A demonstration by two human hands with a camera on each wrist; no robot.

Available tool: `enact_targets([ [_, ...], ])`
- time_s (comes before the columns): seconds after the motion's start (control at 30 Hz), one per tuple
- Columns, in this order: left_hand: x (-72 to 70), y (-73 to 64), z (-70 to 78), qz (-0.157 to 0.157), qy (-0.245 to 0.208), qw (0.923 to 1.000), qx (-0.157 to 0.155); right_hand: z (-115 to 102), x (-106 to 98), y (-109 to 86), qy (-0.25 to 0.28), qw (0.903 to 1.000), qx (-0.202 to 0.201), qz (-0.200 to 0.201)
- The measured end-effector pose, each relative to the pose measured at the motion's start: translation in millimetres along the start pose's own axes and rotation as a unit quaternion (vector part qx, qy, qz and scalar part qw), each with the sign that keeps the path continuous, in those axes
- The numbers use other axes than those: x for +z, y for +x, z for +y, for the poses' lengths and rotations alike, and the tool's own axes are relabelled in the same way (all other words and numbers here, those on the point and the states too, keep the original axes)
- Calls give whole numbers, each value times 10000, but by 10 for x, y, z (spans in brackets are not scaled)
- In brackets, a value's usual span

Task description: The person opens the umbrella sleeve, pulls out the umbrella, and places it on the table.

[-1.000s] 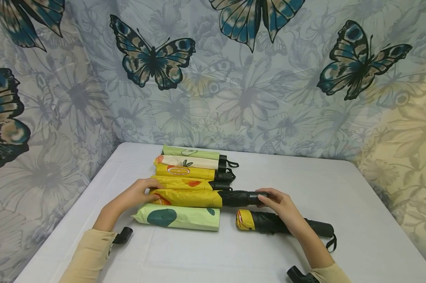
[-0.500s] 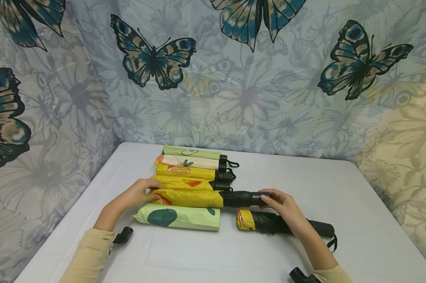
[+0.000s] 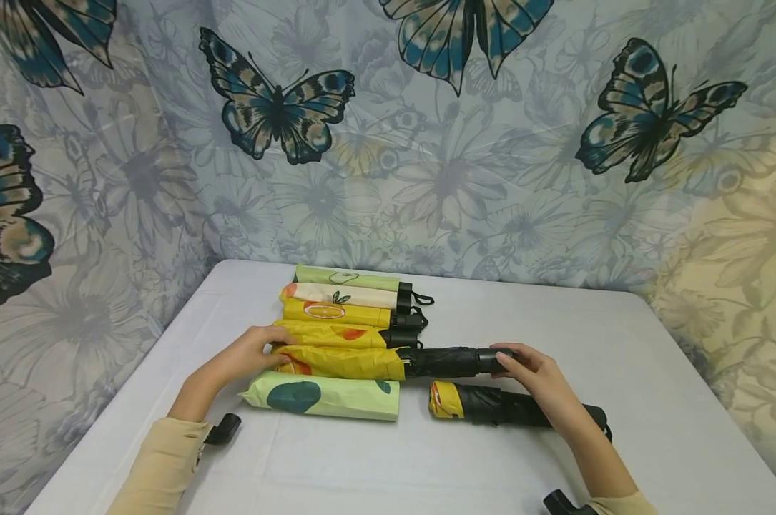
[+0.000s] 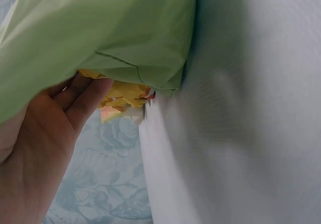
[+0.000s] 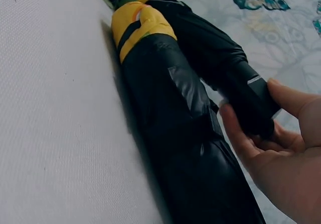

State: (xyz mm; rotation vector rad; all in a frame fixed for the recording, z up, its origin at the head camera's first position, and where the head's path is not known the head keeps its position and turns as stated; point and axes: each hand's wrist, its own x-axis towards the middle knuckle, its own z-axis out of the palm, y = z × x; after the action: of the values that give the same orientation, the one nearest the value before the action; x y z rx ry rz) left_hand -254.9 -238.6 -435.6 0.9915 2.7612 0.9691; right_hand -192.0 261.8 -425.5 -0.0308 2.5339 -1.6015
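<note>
A folded black umbrella [image 3: 440,363] juts from the right end of a yellow umbrella sleeve [image 3: 345,363] printed with orange fruit. My left hand [image 3: 249,354] grips the sleeve's left end. In the left wrist view, the green sleeve [image 4: 125,28] hides most of those fingers [image 4: 90,103]. My right hand [image 3: 538,375] holds the umbrella's black handle [image 5: 251,101] between thumb and fingers. Below that forearm lies a second folded umbrella [image 3: 490,405], black with a yellow end. The flat light green sleeve with dark leaf print lies in front of the yellow one.
Behind the yellow sleeve, several sleeved umbrellas lie in a row: a yellow one [image 3: 336,334], an orange-print one [image 3: 355,313], a cream one [image 3: 362,295] and a green one [image 3: 375,277]. The white table [image 3: 336,465] ends against a butterfly-print cloth [image 3: 465,214].
My right hand has moved right with the handle, and more of the black umbrella shows outside the yellow sleeve. My left hand has stayed at the sleeve's end.
</note>
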Motion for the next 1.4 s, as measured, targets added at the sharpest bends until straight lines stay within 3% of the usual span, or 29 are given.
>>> enact_targets([
  [0.57, 10, -1, 14, -10, 40, 9999, -108, 41, -209, -94, -8, 9985, -258, 475],
  [0.93, 11, 4, 7, -142, 140, 9995, -230, 61, -386, -153, 85, 9989, -169, 440],
  [1.4, -5, 2, 12, -129, 59, 9995, -272, 219, -652, -220, 1130, 9916, -473, 421],
])
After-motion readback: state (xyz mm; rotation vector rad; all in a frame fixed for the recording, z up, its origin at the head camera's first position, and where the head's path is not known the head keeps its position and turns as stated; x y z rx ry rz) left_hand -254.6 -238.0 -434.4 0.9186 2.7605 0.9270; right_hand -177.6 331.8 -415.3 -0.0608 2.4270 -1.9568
